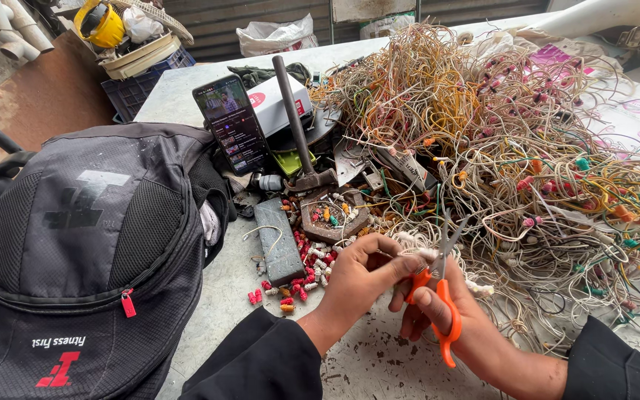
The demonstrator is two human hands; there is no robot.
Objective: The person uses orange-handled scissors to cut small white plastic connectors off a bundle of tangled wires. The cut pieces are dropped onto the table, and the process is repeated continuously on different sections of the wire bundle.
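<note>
My right hand [446, 322] grips orange-handled scissors [442, 289], their blades pointing up and slightly apart at the near edge of a big tangle of thin coloured wires [512, 155]. My left hand [361, 274] sits just left of the blades, its fingers pinched on a pale wire end that leads to the scissors. Both hands are over the grey table [379, 363], in black sleeves.
A black backpack [83, 259] fills the left. A phone [232, 124] with a lit screen leans behind it. A hammer [299, 130], a grey block [279, 241], a hexagonal dish [335, 215] and several small red and white connectors [305, 274] lie near my left hand.
</note>
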